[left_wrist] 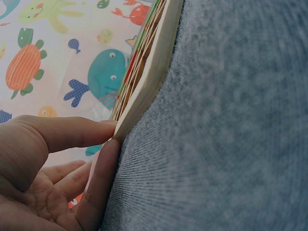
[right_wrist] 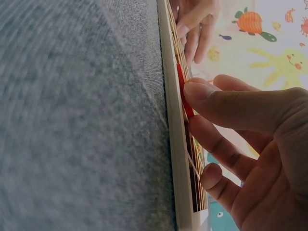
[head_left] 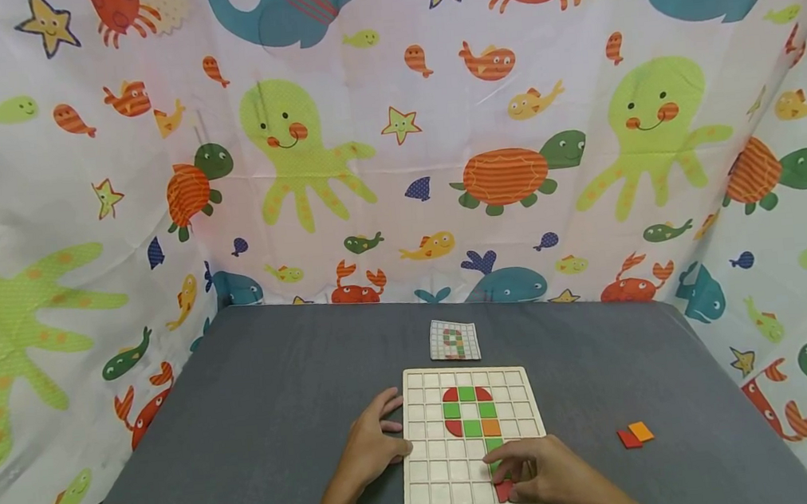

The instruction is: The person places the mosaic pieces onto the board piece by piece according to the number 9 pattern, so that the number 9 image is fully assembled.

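Note:
A pale wooden grid board (head_left: 439,471) lies on the grey table. Red, green and orange tiles fill some of its squares, with rounded red ones at the figure's corners. My left hand (head_left: 372,445) rests at the board's left side, its thumb and a straight finger touching the rim (left_wrist: 144,91). Over the lower right of the board, my right hand (head_left: 548,471) has thumb and fingers bent about a red tile (head_left: 504,490) in the bottom row. The right wrist view shows the thumb tip against this red tile (right_wrist: 183,91); part of it is hidden.
Behind the board lies a small printed card (head_left: 454,340) with a coloured grid pattern. A loose red tile (head_left: 629,439) and an orange tile (head_left: 640,431) lie to the right, overlapping. Sea-animal cloth (head_left: 382,174) hangs around the grey table (head_left: 272,391).

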Available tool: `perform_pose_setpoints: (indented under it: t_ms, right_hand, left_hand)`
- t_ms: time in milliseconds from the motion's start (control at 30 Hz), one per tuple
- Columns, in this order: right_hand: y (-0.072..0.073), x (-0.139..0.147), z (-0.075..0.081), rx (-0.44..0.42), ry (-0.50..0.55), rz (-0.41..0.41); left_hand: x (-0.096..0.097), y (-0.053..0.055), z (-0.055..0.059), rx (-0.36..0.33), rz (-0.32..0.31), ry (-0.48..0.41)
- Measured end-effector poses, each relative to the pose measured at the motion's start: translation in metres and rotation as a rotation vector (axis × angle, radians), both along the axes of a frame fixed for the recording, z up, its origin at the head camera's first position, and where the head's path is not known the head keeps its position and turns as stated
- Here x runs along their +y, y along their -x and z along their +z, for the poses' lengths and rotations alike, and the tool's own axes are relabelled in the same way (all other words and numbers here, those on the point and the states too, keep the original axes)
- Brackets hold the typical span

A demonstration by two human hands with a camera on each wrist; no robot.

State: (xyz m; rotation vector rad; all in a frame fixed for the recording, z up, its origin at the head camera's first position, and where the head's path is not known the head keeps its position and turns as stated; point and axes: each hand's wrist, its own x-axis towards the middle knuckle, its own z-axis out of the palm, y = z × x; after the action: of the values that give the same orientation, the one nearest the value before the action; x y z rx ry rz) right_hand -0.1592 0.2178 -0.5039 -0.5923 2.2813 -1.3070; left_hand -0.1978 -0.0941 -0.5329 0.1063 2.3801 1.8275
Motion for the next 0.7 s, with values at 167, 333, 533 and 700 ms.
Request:
perform_pose_setpoints:
  t_ms: [167,333,533,700]
  right_hand:
    - [-0.0003,-0.0021,0.0014,0.042,-0.025,0.01]
    - [-0.0001,-0.0041,0.0018,0.074,-0.037,0.017]
    - [0.0008,-0.0029,0.0016,0.066,-0.062,0.01]
    - [0.0015,-0.0029,0.0014,0.09,-0.079,0.012]
  left_hand:
    - [-0.0002,0.0,0.0007,0.005,-0.003,-0.005]
    - [-0.0002,-0.0003,0.001,0.003,-0.003,-0.005]
    - [-0.0002,0.0003,0.0012,-0.001,0.002,-0.003]
    - [-0.0006,0.0004,0.002,0.004,0.003,-0.005]
